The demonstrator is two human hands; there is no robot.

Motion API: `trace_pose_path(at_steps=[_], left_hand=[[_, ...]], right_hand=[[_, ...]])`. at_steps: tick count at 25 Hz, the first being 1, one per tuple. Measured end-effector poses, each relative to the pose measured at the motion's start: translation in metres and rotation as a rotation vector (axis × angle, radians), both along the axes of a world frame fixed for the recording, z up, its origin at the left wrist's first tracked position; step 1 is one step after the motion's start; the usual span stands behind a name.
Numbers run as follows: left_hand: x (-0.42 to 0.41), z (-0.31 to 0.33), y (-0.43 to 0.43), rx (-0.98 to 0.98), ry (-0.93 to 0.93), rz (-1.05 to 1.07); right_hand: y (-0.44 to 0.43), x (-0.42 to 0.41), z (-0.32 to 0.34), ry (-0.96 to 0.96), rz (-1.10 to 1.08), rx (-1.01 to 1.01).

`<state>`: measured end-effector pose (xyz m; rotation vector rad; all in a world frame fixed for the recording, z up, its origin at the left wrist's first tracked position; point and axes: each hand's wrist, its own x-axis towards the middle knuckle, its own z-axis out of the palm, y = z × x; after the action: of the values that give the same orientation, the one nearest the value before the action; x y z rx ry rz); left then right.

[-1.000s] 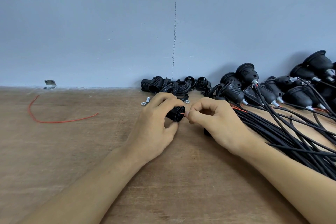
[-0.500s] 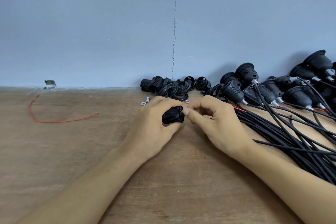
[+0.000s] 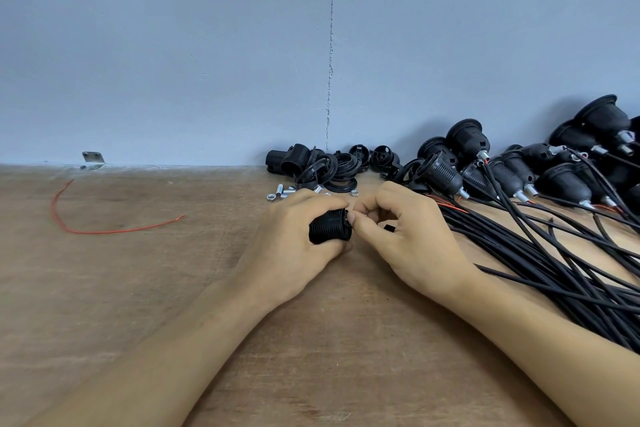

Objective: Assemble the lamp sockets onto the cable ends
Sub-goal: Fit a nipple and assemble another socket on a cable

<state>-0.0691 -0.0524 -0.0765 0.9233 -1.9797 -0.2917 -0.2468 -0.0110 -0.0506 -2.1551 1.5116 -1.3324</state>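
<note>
From my remote seat I saw the left hand point(image 3: 291, 246) wrapped around a black ribbed lamp socket point(image 3: 329, 230), fingers over its top and thumb beneath, holding it on its side just above the table point(image 3: 138, 288). The right hand point(image 3: 408, 239) sat directly right of the socket, fingers curled, with thumb and forefinger pinched against the socket's open end. I could not make out what, if anything, lay between those fingertips. A bundle of black cables point(image 3: 554, 253) fanned across the table to the right of the socket, passing under the right forearm. Beyond the socket, against the blue wall point(image 3: 173, 45), lay a heap of loose socket parts point(image 3: 318, 166), with a few small metal nuts point(image 3: 282, 191) between that heap and the socket. Right of the heap, cabled sockets point(image 3: 446, 177) were piled along the wall. Far left of the socket a red wire point(image 3: 104, 230) curved on the table, near a metal bracket point(image 3: 92, 160).
</note>
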Motion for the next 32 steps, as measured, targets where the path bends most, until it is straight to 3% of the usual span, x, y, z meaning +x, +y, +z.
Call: trace_pose_path(at_steps=[8, 15, 28, 32], left_hand=[[0.0008, 0.0001, 0.0, 0.029, -0.051, -0.034], [-0.0009, 0.0002, -0.0005, 0.047, -0.023, 0.049], [0.004, 0.0043, -0.0015, 0.089, -0.112, -0.099], [0.0041, 0.0026, -0.0037, 0.089, -0.095, -0.061]], right_hand=[[-0.0021, -0.0046, -0.0016, 0.04, 0.052, -0.01], [-0.0037, -0.0094, -0.0033, -0.044, 0.015, 0.041], [-0.0016, -0.0075, -0.0036, 0.107, 0.035, 0.045], [-0.0016, -0.0084, -0.0027, 0.02, 0.006, 0.078]])
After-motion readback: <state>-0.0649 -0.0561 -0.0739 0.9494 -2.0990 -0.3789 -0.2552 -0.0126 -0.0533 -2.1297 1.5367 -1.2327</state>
